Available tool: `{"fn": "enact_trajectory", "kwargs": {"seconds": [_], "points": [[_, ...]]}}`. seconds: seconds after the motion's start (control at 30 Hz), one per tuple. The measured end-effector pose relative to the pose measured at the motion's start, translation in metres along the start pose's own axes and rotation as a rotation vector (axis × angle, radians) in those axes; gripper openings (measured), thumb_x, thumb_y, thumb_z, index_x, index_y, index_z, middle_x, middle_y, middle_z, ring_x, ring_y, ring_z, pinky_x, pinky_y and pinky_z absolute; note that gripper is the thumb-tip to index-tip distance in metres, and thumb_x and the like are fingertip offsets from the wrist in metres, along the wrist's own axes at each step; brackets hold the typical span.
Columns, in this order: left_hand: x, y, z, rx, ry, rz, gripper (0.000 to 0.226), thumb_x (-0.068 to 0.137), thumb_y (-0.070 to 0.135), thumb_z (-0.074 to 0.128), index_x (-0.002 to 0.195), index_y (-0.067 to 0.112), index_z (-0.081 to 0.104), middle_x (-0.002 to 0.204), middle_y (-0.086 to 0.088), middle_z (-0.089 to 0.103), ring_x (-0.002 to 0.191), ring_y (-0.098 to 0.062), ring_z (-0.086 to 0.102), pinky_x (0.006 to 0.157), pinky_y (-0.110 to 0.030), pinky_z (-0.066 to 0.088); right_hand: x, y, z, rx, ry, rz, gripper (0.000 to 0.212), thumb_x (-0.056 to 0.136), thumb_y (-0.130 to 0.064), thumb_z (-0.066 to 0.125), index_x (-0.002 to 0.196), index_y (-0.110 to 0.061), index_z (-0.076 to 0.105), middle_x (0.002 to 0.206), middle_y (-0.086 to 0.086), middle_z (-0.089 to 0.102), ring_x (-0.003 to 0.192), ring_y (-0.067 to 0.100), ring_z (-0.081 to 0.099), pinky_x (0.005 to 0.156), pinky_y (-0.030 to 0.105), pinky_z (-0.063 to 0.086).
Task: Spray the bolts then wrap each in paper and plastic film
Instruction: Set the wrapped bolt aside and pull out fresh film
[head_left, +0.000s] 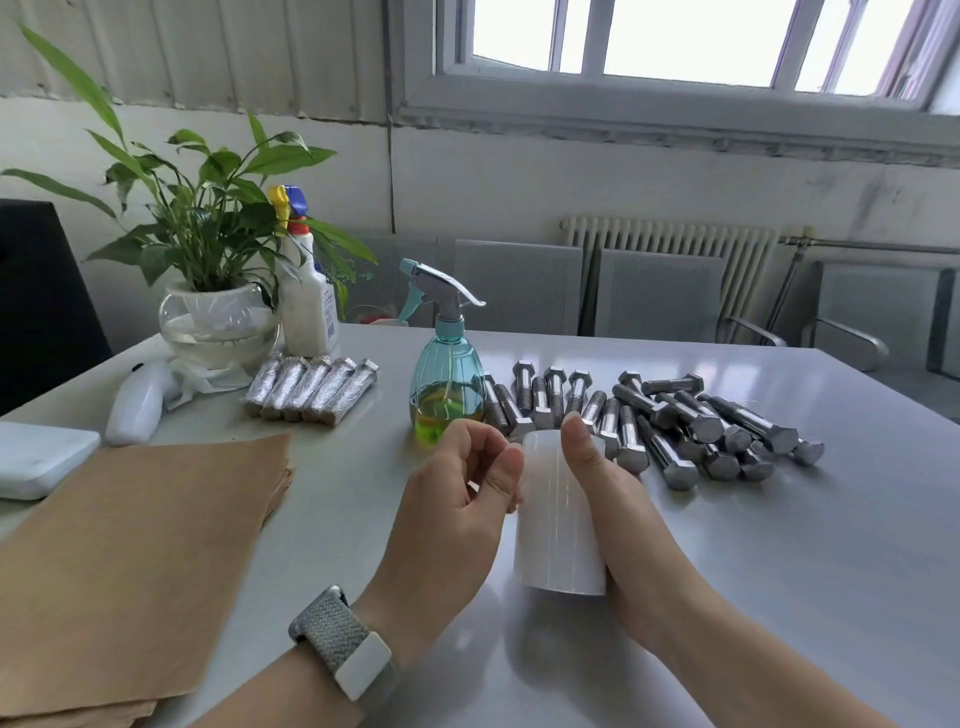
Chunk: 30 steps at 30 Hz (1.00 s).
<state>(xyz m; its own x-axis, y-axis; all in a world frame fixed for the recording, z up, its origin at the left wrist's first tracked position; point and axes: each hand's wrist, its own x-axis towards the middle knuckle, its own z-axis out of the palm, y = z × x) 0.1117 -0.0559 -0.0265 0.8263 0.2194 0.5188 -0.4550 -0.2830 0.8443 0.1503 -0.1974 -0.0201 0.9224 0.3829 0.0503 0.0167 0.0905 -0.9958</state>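
Holding a roll of plastic film (558, 512) upright above the table (779, 545), the right hand (618, 525) wraps around its right side, thumb laid up the front, fingers hidden behind. Left hand (457, 509) sits at the roll's 9 o'clock edge; thumb and curled fingertips pinch at the film surface near the top rim. Whether a loose film end is caught between them cannot be made out. A watch with a woven grey band (340, 647) is on the left wrist.

Bare bolts (670, 421) lie in a loose pile at 1 o'clock from the roll, some overlapping, heads pointing various ways. Teal spray bottle (447, 384) stands upright at 11 o'clock from the roll, just left of the pile, with yellow-green liquid in its lower part. Five wrapped bolts (311, 387) lie side by side, touching, at 10 o'clock, well apart from the hands. Stack of brown paper sheets (135, 561) lies flat at 9 o'clock.

Far left of table: potted plant in a glass bowl (218, 322), a white trigger bottle (306, 306) beside it, a white box (36, 457) near the edge.
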Motion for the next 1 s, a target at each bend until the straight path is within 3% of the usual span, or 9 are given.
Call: {"fn": "enact_trajectory", "kwargs": {"seconds": [0.13,0.23,0.33,0.47,0.63,0.77,0.83,0.9,1.0], "points": [[0.000,0.001,0.002,-0.037,-0.017,0.017,0.019,0.092,0.040,0.052,0.088,0.022,0.051,0.064,0.001,0.057,0.058,-0.012,0.055,0.055,-0.019,0.045,0.000,-0.002,0.002,-0.019,0.027,-0.024,0.086,0.068,-0.084,0.057,0.107,-0.007,0.066,0.098,0.024,0.070,0.080,0.029,0.069,0.066,0.039,0.055],[0.000,0.002,0.004,-0.088,-0.010,-0.010,0.015,0.095,0.042,0.051,0.084,0.031,0.049,0.066,0.004,0.052,0.058,-0.012,0.051,0.055,-0.022,0.046,-0.001,-0.002,0.004,0.022,0.031,-0.024,0.083,0.070,-0.079,0.059,0.107,-0.005,0.066,0.093,0.021,0.072,0.078,0.027,0.070,0.061,0.034,0.055],[-0.001,0.002,0.005,-0.049,0.018,-0.004,0.016,0.095,0.044,0.048,0.082,0.035,0.047,0.068,0.007,0.050,0.056,-0.013,0.048,0.056,-0.031,0.045,-0.002,-0.002,0.007,0.029,0.057,-0.012,0.087,0.067,-0.079,0.062,0.110,-0.004,0.063,0.097,0.024,0.070,0.079,0.028,0.069,0.065,0.038,0.056],[-0.003,0.001,0.006,0.092,0.132,0.008,0.016,0.093,0.049,0.046,0.086,0.035,0.047,0.066,0.010,0.052,0.060,-0.015,0.051,0.063,-0.045,0.051,-0.003,-0.001,0.010,0.009,0.106,-0.025,0.086,0.066,-0.074,0.066,0.117,-0.005,0.058,0.110,0.025,0.066,0.098,0.037,0.069,0.078,0.047,0.057],[-0.001,-0.001,0.005,0.115,0.173,-0.011,0.015,0.099,0.037,0.049,0.085,0.031,0.047,0.068,0.017,0.054,0.061,-0.010,0.050,0.064,-0.038,0.049,-0.005,-0.001,0.015,-0.017,0.076,-0.005,0.092,0.064,-0.071,0.070,0.120,0.000,0.054,0.114,0.026,0.064,0.103,0.039,0.066,0.082,0.046,0.055],[-0.001,0.000,0.004,0.165,0.150,0.040,0.020,0.090,0.049,0.044,0.088,0.029,0.046,0.073,0.012,0.055,0.064,-0.006,0.052,0.059,-0.024,0.046,-0.008,-0.004,0.015,-0.054,0.038,-0.011,0.088,0.063,-0.071,0.070,0.117,-0.002,0.059,0.111,0.025,0.066,0.101,0.038,0.067,0.092,0.056,0.052],[0.000,-0.001,0.001,0.184,0.150,0.043,0.021,0.090,0.049,0.044,0.089,0.029,0.047,0.072,0.008,0.057,0.066,-0.006,0.056,0.058,-0.022,0.047,-0.009,-0.003,0.012,-0.037,0.024,0.024,0.089,0.059,-0.072,0.073,0.121,-0.011,0.058,0.112,0.016,0.069,0.101,0.029,0.070,0.089,0.050,0.056],[0.004,-0.003,-0.003,0.179,0.175,0.015,0.018,0.092,0.046,0.044,0.090,0.028,0.047,0.073,0.008,0.059,0.067,-0.005,0.059,0.059,-0.021,0.048,-0.010,-0.003,0.009,0.026,-0.030,0.076,0.080,0.060,-0.066,0.074,0.123,-0.020,0.056,0.111,0.007,0.072,0.100,0.024,0.071,0.082,0.041,0.057],[0.009,-0.006,-0.012,0.145,0.182,-0.026,0.016,0.095,0.042,0.044,0.092,0.027,0.047,0.064,0.005,0.058,0.057,-0.007,0.055,0.056,-0.031,0.049,-0.009,-0.003,0.006,0.076,-0.169,0.097,0.057,0.072,-0.052,0.075,0.118,-0.021,0.065,0.113,0.009,0.072,0.104,0.028,0.068,0.082,0.041,0.053]]}}
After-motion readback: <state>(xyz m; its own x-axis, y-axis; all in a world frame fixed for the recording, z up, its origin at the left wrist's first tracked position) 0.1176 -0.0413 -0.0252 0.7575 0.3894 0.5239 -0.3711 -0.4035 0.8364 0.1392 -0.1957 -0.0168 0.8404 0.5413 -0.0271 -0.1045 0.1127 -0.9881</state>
